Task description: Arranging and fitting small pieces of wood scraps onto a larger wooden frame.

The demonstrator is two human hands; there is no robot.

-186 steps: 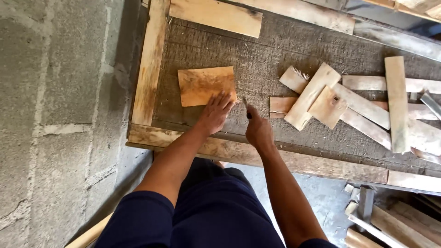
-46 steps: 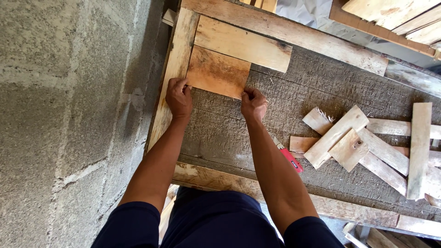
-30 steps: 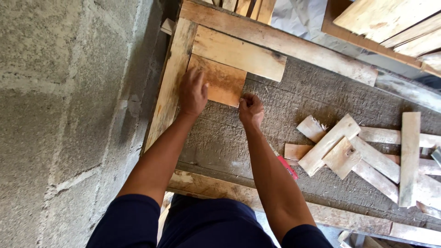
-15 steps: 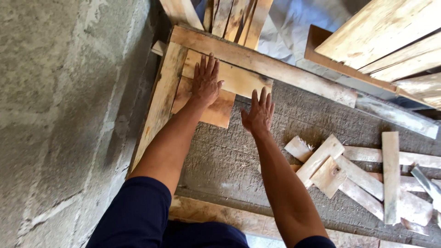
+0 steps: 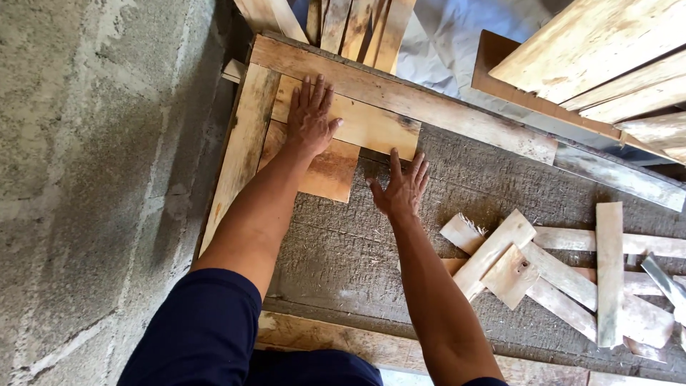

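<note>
Two hands now lie flat and open on the surface [image 5: 371, 243], fists a moment ago. The frame [image 5: 246, 143] borders it left and top; grey room lies bare below. The left hand [image 5: 311, 118] has moved up onto the pale board [image 5: 371, 125], above the orange board [image 5: 329, 171]. The right hand [image 5: 401, 187] rests just beside both, scraps [image 5: 514, 271] to its right

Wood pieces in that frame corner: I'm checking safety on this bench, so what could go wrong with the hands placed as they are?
Splinters are likely: the left hand presses bare and flat on the rough pale board and the reddish board.

The right hand rests on the coarse grey surface near the boards' edges, so a sliding board could pinch fingers.

The loose offcut pile has jagged, splintered ends beside the right forearm and could scrape it.
</note>
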